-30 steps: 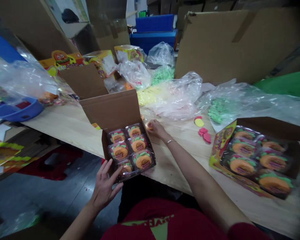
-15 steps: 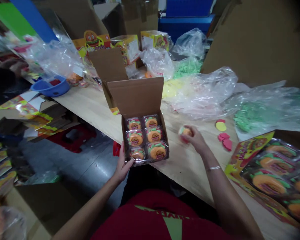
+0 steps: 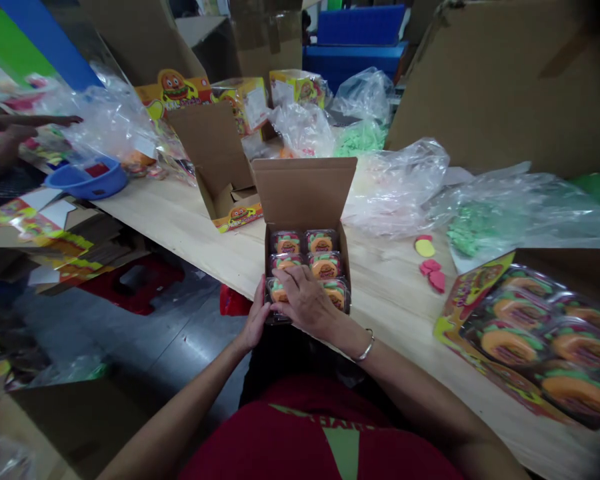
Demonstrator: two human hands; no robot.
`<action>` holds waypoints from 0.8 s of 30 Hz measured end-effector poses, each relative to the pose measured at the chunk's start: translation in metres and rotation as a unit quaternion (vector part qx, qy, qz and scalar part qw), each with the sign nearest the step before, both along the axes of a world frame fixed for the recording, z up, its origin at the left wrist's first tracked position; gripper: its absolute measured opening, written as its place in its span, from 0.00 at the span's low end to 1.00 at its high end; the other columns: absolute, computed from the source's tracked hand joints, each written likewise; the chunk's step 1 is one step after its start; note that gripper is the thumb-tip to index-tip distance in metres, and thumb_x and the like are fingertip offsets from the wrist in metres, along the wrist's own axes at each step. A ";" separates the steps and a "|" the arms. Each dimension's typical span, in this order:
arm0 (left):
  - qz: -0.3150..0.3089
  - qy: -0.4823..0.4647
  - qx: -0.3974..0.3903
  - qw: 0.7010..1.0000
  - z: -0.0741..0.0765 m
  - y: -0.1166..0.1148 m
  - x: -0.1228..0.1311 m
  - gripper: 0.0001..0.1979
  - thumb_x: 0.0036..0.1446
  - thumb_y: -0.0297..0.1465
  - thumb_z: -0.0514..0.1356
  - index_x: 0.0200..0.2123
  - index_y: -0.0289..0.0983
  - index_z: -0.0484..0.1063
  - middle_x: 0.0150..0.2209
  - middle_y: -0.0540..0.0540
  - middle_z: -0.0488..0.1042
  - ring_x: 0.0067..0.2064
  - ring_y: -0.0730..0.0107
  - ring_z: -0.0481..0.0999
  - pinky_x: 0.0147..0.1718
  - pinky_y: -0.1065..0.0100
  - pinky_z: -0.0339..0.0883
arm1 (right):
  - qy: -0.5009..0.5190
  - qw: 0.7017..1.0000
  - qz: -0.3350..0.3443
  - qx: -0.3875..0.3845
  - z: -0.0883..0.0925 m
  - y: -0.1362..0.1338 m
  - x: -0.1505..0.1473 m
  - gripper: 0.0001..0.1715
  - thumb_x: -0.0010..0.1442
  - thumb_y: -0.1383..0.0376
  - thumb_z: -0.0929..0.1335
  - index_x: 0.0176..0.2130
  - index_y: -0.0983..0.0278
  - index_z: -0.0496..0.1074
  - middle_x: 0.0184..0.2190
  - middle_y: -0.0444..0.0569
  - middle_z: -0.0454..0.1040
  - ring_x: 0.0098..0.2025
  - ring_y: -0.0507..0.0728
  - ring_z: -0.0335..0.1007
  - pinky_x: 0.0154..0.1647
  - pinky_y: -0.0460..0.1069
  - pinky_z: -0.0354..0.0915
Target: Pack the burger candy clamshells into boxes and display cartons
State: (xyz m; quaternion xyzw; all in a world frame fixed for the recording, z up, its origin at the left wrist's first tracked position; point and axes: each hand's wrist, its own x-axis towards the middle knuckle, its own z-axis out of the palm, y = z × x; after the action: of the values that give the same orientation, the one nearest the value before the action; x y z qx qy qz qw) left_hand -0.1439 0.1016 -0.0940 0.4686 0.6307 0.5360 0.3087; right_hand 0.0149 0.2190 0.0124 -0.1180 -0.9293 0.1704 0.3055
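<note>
Left grip clasps an open brown cardboard box; right grip, closure unclear, apparently seats a clear-plastic orange burger pack; next calls for gentle withdrawal.

Burger-face header card: apparently "XXL" (rest too blurred); shirt lettering, bun labels unreadable.

Dim, cool light glints off the clear plastic bag, with edges blurred and upper right corner dark.
</note>
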 end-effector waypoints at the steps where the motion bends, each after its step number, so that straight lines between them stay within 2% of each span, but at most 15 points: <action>1: 0.003 0.001 0.000 1.000 -0.002 0.000 0.000 0.35 0.65 0.44 0.50 0.70 0.40 0.44 0.72 0.43 0.42 0.72 0.56 0.42 0.69 0.52 0.35 | 0.013 1.000 0.012 -0.005 0.000 0.000 0.001 0.31 0.61 0.59 0.71 0.59 0.67 0.62 0.50 0.60 0.67 0.53 0.66 0.63 0.56 0.62 0.65; 5: -0.005 0.000 0.005 1.000 -0.010 0.001 0.001 0.35 0.66 0.44 0.50 0.70 0.41 0.43 0.73 0.44 0.40 0.72 0.58 0.40 0.69 0.53 0.33 | 0.029 0.999 0.042 -0.012 0.000 -0.001 0.002 0.28 0.62 0.62 0.70 0.59 0.66 0.63 0.47 0.58 0.68 0.51 0.65 0.64 0.54 0.62 0.67; 8: -0.009 0.008 0.012 1.000 -0.010 -0.001 0.000 0.35 0.65 0.45 0.50 0.71 0.42 0.43 0.73 0.44 0.40 0.72 0.58 0.39 0.69 0.53 0.31 | -0.058 0.997 0.039 0.016 0.004 0.001 0.002 0.26 0.60 0.60 0.72 0.55 0.67 0.66 0.46 0.59 0.69 0.49 0.67 0.65 0.50 0.64 0.68; 11: -0.022 0.021 0.015 0.999 -0.007 -0.001 0.003 0.35 0.65 0.45 0.50 0.71 0.42 0.43 0.73 0.45 0.39 0.72 0.58 0.39 0.69 0.53 0.32 | -0.144 0.986 0.080 0.026 0.016 0.011 0.009 0.28 0.59 0.61 0.72 0.55 0.68 0.65 0.49 0.62 0.69 0.51 0.68 0.65 0.50 0.64 0.68; 14: -0.050 0.029 0.015 0.998 -0.004 0.002 0.008 0.35 0.66 0.45 0.50 0.71 0.42 0.41 0.73 0.44 0.38 0.72 0.56 0.38 0.69 0.52 0.32 | -0.178 0.973 0.143 -0.034 0.031 0.028 0.022 0.24 0.59 0.68 0.70 0.54 0.66 0.64 0.50 0.59 0.69 0.50 0.63 0.67 0.49 0.58 0.68; 18: -0.086 0.031 0.021 0.996 -0.002 0.015 0.015 0.36 0.65 0.45 0.51 0.71 0.42 0.41 0.73 0.43 0.37 0.72 0.55 0.38 0.69 0.52 0.32 | -0.149 0.972 0.127 -0.126 0.035 0.047 0.036 0.08 0.63 0.71 0.65 0.44 0.64 0.67 0.43 0.53 0.70 0.44 0.58 0.68 0.46 0.54 0.68; 19: -0.092 0.033 0.023 0.995 -0.001 0.018 0.015 0.36 0.65 0.45 0.51 0.71 0.42 0.41 0.73 0.43 0.38 0.72 0.55 0.38 0.69 0.52 0.33 | -0.144 0.973 0.119 -0.138 0.034 0.050 0.039 0.08 0.63 0.70 0.65 0.44 0.64 0.66 0.44 0.53 0.70 0.45 0.59 0.68 0.47 0.54 0.67; 21: -0.106 0.040 0.028 0.993 0.001 0.025 0.016 0.37 0.65 0.46 0.51 0.71 0.41 0.41 0.73 0.42 0.38 0.72 0.55 0.38 0.69 0.51 0.33 | -0.150 0.971 0.116 -0.144 0.030 0.053 0.045 0.17 0.62 0.69 0.67 0.51 0.65 0.65 0.48 0.55 0.69 0.48 0.60 0.68 0.49 0.55 0.67; 23: -0.121 0.043 0.028 0.991 0.003 0.029 0.015 0.37 0.65 0.46 0.51 0.71 0.41 0.40 0.73 0.42 0.38 0.72 0.55 0.38 0.69 0.52 0.33 | -0.168 0.970 0.121 -0.127 0.027 0.054 0.052 0.24 0.61 0.69 0.68 0.56 0.64 0.63 0.52 0.56 0.67 0.50 0.61 0.67 0.50 0.55 0.67; 24: -0.126 0.041 0.028 0.991 0.004 0.030 0.016 0.37 0.65 0.46 0.51 0.71 0.40 0.40 0.73 0.42 0.38 0.72 0.55 0.38 0.69 0.52 0.33 | -0.176 0.971 0.119 -0.113 0.027 0.053 0.054 0.24 0.61 0.69 0.68 0.56 0.64 0.63 0.52 0.56 0.67 0.51 0.61 0.67 0.50 0.55 0.67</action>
State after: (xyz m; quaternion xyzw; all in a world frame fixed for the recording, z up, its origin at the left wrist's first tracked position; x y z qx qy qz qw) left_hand -0.1283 0.1318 -0.0895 0.5742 0.5637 0.4905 0.3345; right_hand 0.0692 0.2716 0.0392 -0.0684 -0.9504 0.2865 0.0996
